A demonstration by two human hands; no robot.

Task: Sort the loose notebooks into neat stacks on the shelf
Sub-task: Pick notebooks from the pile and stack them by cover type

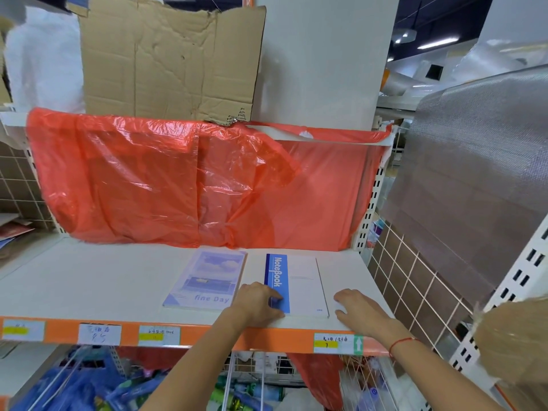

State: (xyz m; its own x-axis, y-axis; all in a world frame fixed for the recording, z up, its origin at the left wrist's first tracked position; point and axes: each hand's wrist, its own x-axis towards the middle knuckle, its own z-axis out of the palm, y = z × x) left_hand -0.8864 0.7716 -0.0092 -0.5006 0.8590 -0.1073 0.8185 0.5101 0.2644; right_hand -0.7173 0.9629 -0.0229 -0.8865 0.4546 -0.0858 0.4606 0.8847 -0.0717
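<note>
Two notebooks lie flat on the white shelf [103, 280], side by side near the front edge; they sit close together but do not touch. The white notebook [304, 284] has a blue strip down its left side with the word "NoteBook" on it; it lies on the right. The pale blue notebook [207, 280] says "fine Day" at the bottom; it lies just to the left.

The left hand [256, 304] rests on the near left corner of the white notebook; its fingers bend over the blue strip and press on it, and the thumb lies along the near edge; I cannot tell if it is really gripping the book. The right hand [360, 310] lies on the shelf just to the right of the white notebook; its fingers are spread and loose, and it holds nothing.

A red plastic sheet [178, 179] hangs behind the shelf; a torn piece of cardboard [169, 60] stands above it. Paper price labels [99, 334] stick to the orange front strip of the shelf.
</note>
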